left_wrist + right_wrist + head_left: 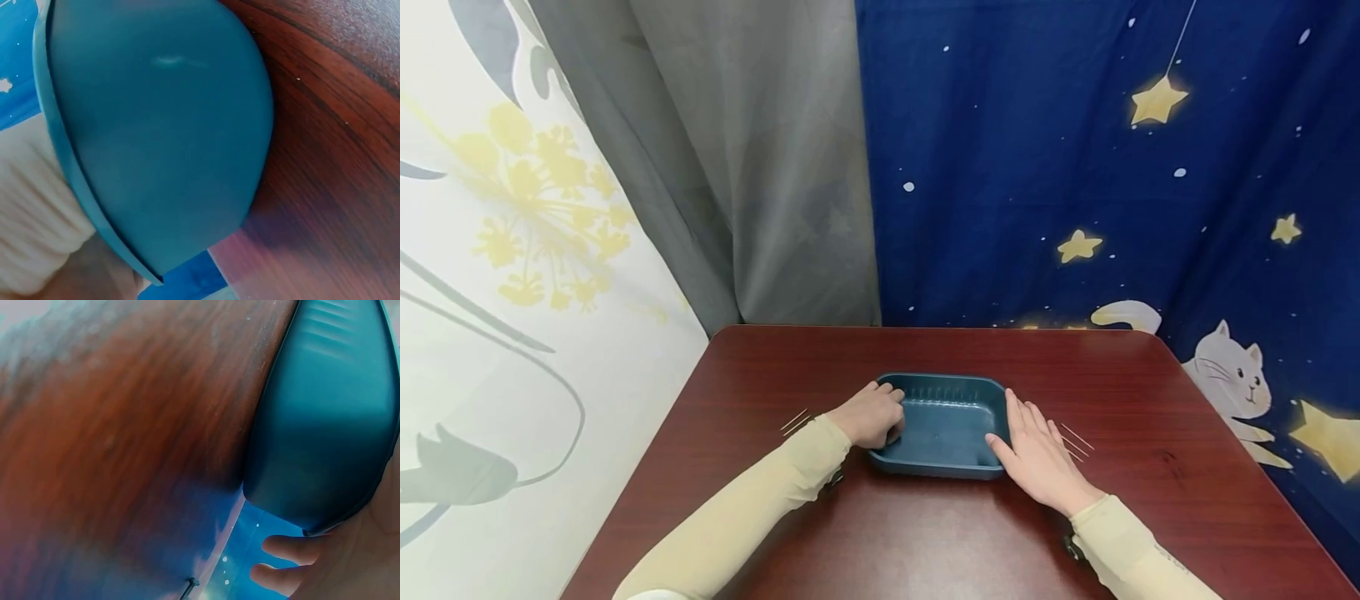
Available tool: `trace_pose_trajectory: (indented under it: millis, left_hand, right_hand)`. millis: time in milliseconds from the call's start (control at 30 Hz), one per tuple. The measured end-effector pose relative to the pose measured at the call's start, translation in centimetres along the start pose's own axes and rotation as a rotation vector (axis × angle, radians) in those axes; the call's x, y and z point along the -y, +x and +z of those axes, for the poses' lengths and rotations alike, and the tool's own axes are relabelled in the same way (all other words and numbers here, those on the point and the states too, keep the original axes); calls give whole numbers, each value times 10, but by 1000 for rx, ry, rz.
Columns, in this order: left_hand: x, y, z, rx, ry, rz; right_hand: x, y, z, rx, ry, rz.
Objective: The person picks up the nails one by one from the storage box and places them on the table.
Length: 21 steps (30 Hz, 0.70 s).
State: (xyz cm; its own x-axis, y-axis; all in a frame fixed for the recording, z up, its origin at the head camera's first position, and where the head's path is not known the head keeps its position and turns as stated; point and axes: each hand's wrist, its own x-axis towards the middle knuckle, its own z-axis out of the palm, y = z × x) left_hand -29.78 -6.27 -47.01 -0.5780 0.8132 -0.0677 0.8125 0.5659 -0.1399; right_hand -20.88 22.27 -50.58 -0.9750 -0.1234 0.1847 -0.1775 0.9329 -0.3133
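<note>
A dark teal rectangular plastic basin (pixel 936 462) with rounded corners sits on the reddish-brown table. Over its left rim my left hand (pixel 872 417) curls its fingers inward, gripping that side. My right hand (pixel 1041 454) holds the opposite rim, the thumb inside the wall and the fairly straight fingers along the outside. The basin's outer wall (pixel 169 137) fills much of the left wrist view, hiding most of that hand. In the right wrist view, fingertips (pixel 290 550) show past the basin's end wall (pixel 319 425).
Thin pale stick-like pieces (pixel 795 423) lie on the table left of the basin, and similar ones (pixel 1078 435) lie to its right. A small dark piece with a wider head (pixel 190 584) appears in the right wrist view. A starry blue curtain (pixel 1000 167) hangs behind the table.
</note>
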Motion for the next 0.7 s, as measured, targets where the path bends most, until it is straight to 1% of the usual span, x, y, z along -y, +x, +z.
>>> trace_pose_trajectory:
  millis: [200,333,400,533,700]
  left_hand:
    - [2,2,4,-30,-68,61]
    - [2,3,6,-38,-82,88]
    - [1,3,7,-40,-88,77]
    - [1,3,9,-52,-116,33]
    - [2,3,8,-117,-161,11]
  right_hand:
    - [-1,0,1,8,-1,4]
    - [-1,-1,2,6,2,7]
    - [-1,-2,3,7,2,9]
    - [-1,-2,4,8,2,5]
    - [0,-1,1,7,0,3]
